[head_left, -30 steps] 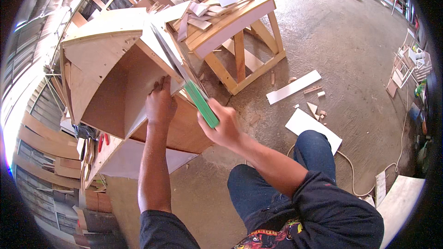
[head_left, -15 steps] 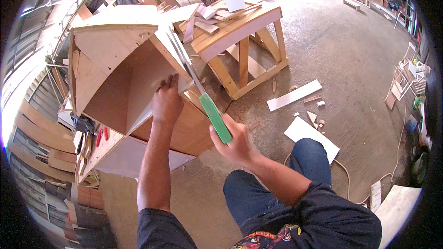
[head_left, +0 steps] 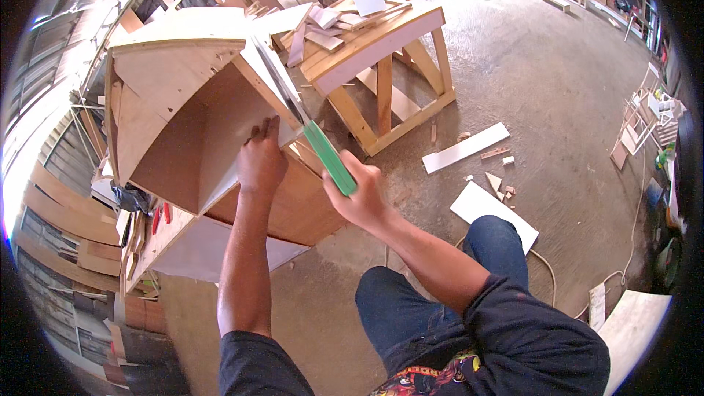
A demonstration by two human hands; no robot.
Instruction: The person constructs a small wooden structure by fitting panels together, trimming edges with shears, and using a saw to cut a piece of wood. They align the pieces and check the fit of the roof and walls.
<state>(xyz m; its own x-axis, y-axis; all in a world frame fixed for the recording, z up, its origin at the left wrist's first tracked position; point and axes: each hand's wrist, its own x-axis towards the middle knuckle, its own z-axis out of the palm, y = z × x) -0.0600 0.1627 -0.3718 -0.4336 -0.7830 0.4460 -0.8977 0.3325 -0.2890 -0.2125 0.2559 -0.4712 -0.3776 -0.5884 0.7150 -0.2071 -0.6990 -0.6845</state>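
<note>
My right hand (head_left: 359,194) is closed around the green handle of a hand saw (head_left: 330,159). Its long metal blade slants up and away to the left, against the right edge of an open plywood box (head_left: 169,66) with a curved front opening. My left hand (head_left: 262,163) is closed over the edge of a pale panel (head_left: 220,180) at the box's opening, just left of the blade. Its fingertips rest on the panel's inner face; the thumb is hidden. Exactly where the teeth meet the wood is hard to make out.
Offcuts lie heaped on a wooden workbench (head_left: 374,48) beyond the box. White boards (head_left: 495,213) and small scraps lie on the concrete floor to the right, near my knees and a cord (head_left: 546,271). Red-handled pliers (head_left: 157,220) sit below the box at left.
My right hand has pushed the saw forward, up and to the left along the box edge. My left hand keeps its hold on the panel.
</note>
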